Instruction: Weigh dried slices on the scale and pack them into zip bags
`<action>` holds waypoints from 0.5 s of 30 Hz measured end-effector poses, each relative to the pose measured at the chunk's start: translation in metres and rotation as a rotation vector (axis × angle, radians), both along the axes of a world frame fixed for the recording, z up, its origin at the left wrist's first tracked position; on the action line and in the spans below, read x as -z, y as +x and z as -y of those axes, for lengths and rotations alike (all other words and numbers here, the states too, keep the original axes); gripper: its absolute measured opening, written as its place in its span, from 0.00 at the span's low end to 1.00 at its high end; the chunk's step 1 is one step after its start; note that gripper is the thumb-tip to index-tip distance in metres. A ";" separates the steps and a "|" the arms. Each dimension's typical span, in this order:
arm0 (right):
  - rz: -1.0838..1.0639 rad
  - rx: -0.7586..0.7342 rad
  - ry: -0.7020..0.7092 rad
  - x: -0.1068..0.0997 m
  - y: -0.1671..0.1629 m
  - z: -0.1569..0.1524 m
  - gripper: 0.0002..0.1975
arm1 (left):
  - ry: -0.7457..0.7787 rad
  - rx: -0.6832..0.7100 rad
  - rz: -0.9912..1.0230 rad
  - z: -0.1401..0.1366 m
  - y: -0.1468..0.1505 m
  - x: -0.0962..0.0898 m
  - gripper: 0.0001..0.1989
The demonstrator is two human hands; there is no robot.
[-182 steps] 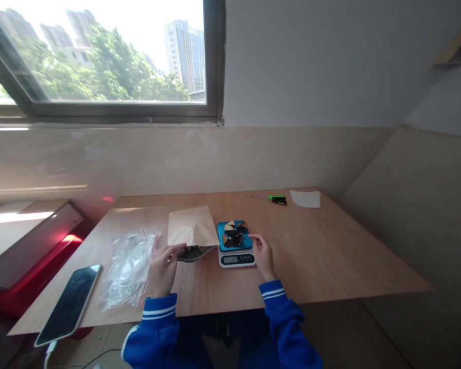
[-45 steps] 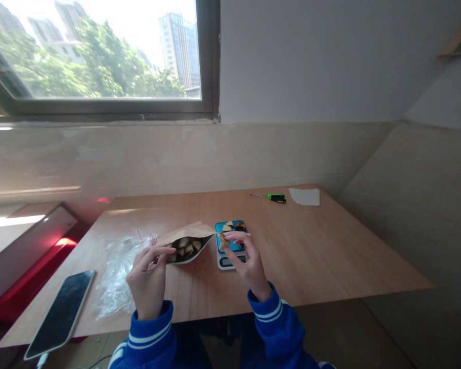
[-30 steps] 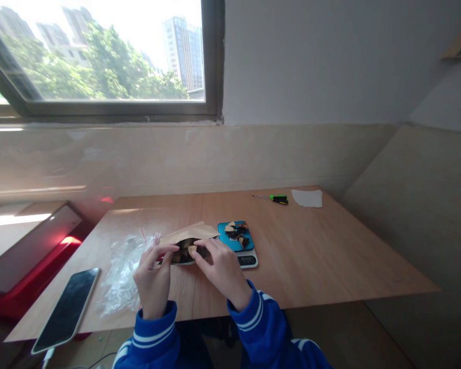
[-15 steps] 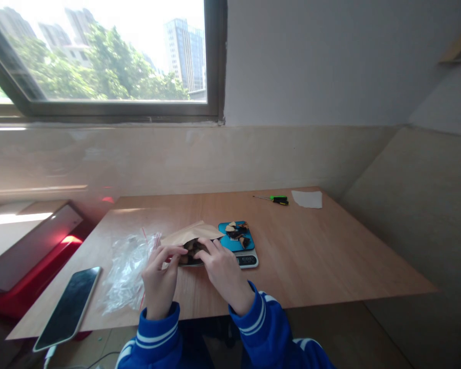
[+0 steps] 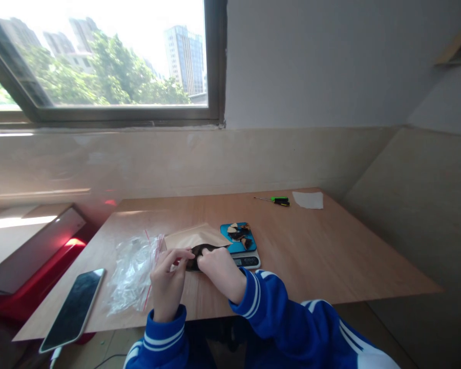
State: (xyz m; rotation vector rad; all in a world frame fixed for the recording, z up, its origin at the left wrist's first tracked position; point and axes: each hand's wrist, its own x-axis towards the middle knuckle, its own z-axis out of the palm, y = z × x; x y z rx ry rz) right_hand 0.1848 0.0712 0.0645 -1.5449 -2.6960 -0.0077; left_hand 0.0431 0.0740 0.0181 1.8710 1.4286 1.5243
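A tan paper bag (image 5: 195,235) lies on the table with its dark opening facing me. My left hand (image 5: 169,282) pinches the bag's left edge between thumb and fingers. Into the opening reaches my right hand (image 5: 223,270); its fingertips are hidden, so what they touch cannot be made out. Just right of the bag sits a small digital kitchen scale (image 5: 236,248) with a blue platform and a lit display, partly covered by the bag. Several dark and pale dried pieces (image 5: 239,234) are heaped on that platform.
Clear zip-lock plastic bags (image 5: 132,277) lie left of my left hand. A smartphone (image 5: 75,309) with a cable plugged in rests at the table's left edge. Toward the back are a green-and-black screwdriver (image 5: 279,200) and a white sheet of paper (image 5: 308,200).
My right hand has pushed deeper into the paper bag, hiding its fingers, and its forearm has swung out to the right. My left hand still grips the bag's edge. The view has shifted slightly.
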 end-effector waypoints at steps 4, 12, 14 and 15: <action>-0.039 -0.046 0.035 0.003 0.005 0.000 0.10 | 0.008 -0.004 0.010 -0.001 -0.002 0.002 0.07; -0.479 -0.009 0.189 -0.007 0.032 0.008 0.07 | 0.017 -0.044 0.024 -0.005 -0.006 0.000 0.06; -0.720 0.022 0.157 -0.007 0.042 0.010 0.08 | 0.017 -0.045 0.013 -0.005 -0.007 -0.001 0.06; -0.833 0.035 0.130 -0.005 0.047 0.011 0.09 | 0.015 -0.046 0.008 -0.005 -0.007 -0.001 0.06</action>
